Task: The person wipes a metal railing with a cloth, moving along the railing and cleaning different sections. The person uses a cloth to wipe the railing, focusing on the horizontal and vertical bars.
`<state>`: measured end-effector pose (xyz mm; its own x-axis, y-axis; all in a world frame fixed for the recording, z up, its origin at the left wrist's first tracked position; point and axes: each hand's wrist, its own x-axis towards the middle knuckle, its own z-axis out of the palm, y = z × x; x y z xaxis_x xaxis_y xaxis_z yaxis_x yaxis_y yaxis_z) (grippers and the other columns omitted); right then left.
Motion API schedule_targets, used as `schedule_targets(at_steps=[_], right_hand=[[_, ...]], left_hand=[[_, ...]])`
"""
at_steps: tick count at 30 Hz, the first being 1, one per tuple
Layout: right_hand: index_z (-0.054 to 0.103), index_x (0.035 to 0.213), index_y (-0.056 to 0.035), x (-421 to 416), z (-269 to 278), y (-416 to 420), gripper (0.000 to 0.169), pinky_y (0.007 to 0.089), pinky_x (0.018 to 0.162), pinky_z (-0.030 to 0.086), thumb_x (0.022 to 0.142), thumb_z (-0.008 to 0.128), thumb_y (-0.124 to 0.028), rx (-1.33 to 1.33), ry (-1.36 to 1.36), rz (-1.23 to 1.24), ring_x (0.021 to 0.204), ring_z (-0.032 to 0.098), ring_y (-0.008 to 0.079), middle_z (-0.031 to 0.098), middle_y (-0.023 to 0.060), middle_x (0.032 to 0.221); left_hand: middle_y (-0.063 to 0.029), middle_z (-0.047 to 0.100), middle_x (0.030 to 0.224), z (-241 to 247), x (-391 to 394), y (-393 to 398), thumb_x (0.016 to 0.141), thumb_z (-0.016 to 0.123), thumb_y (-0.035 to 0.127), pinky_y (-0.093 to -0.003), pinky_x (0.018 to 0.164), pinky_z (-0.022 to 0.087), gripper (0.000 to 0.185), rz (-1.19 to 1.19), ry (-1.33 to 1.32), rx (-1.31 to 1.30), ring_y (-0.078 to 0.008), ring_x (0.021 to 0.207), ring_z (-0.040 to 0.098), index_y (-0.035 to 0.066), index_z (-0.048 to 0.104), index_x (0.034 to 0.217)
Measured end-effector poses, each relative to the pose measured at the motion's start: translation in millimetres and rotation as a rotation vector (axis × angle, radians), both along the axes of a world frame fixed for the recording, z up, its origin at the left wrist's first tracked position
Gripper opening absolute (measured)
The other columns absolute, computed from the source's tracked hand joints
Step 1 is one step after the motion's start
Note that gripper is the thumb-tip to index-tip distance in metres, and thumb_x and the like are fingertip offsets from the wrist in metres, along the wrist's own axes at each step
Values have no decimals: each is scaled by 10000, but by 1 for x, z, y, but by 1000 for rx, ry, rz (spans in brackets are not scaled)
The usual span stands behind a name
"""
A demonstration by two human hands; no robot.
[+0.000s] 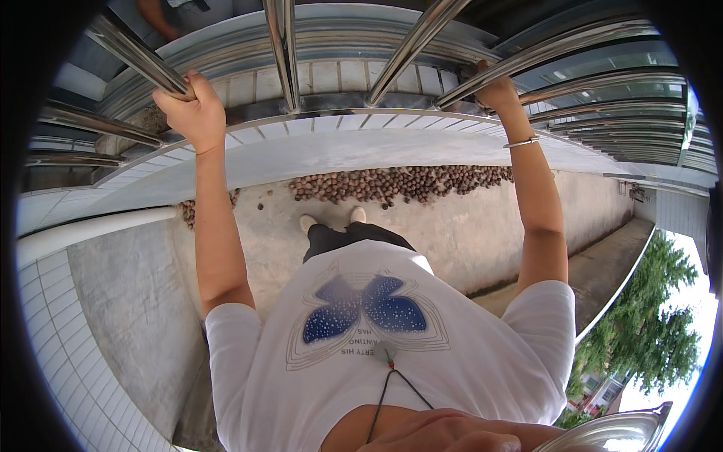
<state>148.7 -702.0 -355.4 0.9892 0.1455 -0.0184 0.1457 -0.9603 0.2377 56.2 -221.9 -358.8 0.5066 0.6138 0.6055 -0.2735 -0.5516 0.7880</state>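
My left hand (195, 110) is wrapped around the lower part of a shiny metal window bar (138, 53) at the upper left. At the upper right, my right hand (500, 93) reaches in among the bars, and another metal bar (542, 48) crosses in front of it. Its fingers are partly hidden behind that bar, beside something small and dark, so I cannot tell what it holds. Between my hands, more upright bars (291, 62) rise from a metal bottom rail (333, 104). Behind them lie a white-tiled sill (353, 76) and a sliding-window track (339, 42).
Many small round brown fruits or nuts (395, 183) lie on the concrete floor (452, 226) along the wall, just beyond my shoes (357, 214). A white pipe (96, 229) runs at the left. Behind the window is part of a person's arm (158, 17). A tree (638, 322) stands outside.
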Motion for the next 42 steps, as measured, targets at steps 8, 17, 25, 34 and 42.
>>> schedule_targets(at_steps=[8,17,25,34,42], right_hand=[[596,1223,-10,26,-22,28,430,309,813,494,832,685,-168,788,285,224,931,636,236,676,142,1060],[528,1254,-19,25,-26,104,328,216,700,530,962,576,-161,1932,979,22,800,613,85,646,5,986],[512,1292,-24,24,61,26,355,318,810,552,958,523,-144,1591,461,-8,981,660,190,648,89,1165],[576,1214,-85,-6,32,22,494,420,914,472,768,730,-232,352,279,331,1075,590,380,629,198,1144],[594,1158,-72,29,12,57,456,376,836,482,737,717,-196,496,397,596,959,632,334,663,157,1072]], left_hand=[[-86,628,770,-7,1,-2,868,647,178,-295,678,492,284,37,-48,-32,-181,664,614,5,438,952],[-89,615,696,-6,4,0,862,637,189,-311,656,498,303,73,-30,-14,-208,621,624,0,423,965],[-106,632,720,-4,4,-1,852,626,164,-294,645,503,302,85,-23,-8,-203,618,630,-14,410,966],[-71,572,708,1,1,-6,861,632,167,-286,648,476,281,77,-51,-36,-168,636,583,15,396,876],[-57,556,668,-5,5,-2,855,625,158,-273,607,467,284,116,-101,28,-144,586,553,23,376,846]])
